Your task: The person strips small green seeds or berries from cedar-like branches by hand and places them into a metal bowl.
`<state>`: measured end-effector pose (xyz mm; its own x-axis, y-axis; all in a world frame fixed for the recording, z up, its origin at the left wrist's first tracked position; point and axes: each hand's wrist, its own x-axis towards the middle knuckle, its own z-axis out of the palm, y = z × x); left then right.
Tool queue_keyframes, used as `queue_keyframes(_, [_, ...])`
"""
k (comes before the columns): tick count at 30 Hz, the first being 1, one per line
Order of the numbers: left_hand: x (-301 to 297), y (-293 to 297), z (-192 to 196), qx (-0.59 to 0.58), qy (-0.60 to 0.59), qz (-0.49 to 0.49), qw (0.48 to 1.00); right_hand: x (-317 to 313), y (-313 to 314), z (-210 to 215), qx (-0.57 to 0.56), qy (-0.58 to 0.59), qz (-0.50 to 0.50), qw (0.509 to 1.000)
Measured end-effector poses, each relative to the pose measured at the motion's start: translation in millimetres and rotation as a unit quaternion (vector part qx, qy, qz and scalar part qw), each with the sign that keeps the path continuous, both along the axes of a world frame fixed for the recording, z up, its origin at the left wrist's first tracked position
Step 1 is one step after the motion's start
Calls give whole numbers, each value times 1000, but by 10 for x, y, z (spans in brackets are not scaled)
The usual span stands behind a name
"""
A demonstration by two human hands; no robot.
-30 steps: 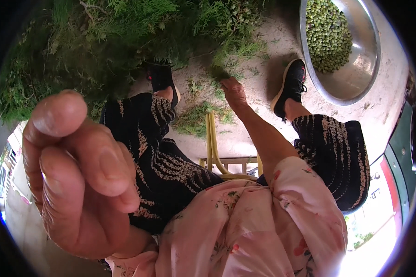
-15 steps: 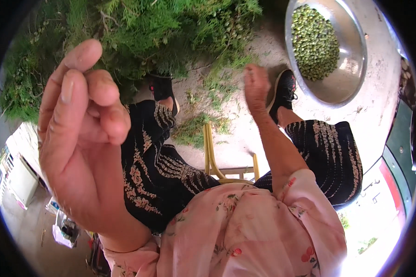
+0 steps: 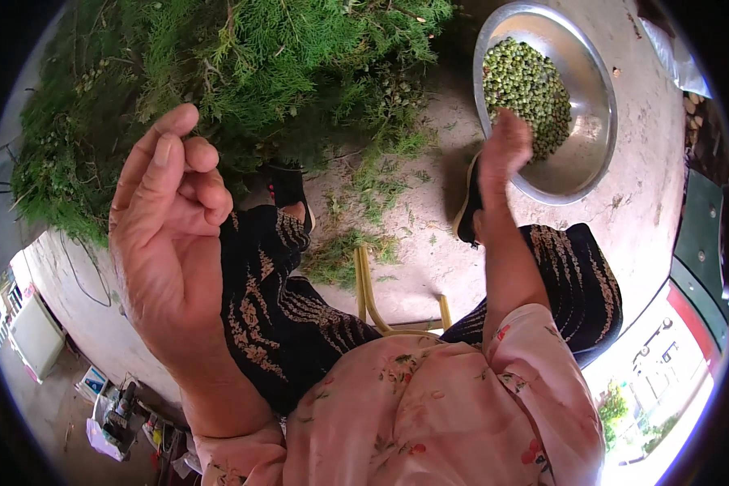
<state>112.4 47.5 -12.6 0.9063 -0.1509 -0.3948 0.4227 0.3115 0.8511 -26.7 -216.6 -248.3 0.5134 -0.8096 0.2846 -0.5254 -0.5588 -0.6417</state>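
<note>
My left hand (image 3: 170, 215) is raised at the left, palm partly showing, with the fingers curled and the thumb close against the forefinger. Whether anything small sits between those fingertips cannot be made out. My right hand (image 3: 506, 146) reaches over the near left rim of a metal bowl (image 3: 595, 134), its fingers closed and slightly blurred. What it may hold is hidden. Small round green cones (image 3: 526, 85) are heaped in the bowl. Behind my left hand lies a big pile of green conifer branches (image 3: 275, 61), apart from both hands.
Loose green sprigs (image 3: 356, 255) lie on the concrete floor (image 3: 429, 259) between my feet. A yellow chair frame (image 3: 363, 279) shows below me. To the left are a white box (image 3: 36, 336) and some clutter; green panels (image 3: 697, 243) stand at the right.
My right hand has moved right, from above the floor to the bowl's rim. The view has shifted, so the bowl sits further left and my left hand looks smaller and lower, its fingers still curled.
</note>
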Motion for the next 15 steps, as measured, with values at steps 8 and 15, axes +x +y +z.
queue_keyframes(8, [128,187,27,-10,-26,-8,1000,169,1709,-1183,796,-4,-66,602])
queue_keyframes(15, [143,226,65,-5,-70,10,997,373,1656,-1212,832,-207,-232,460])
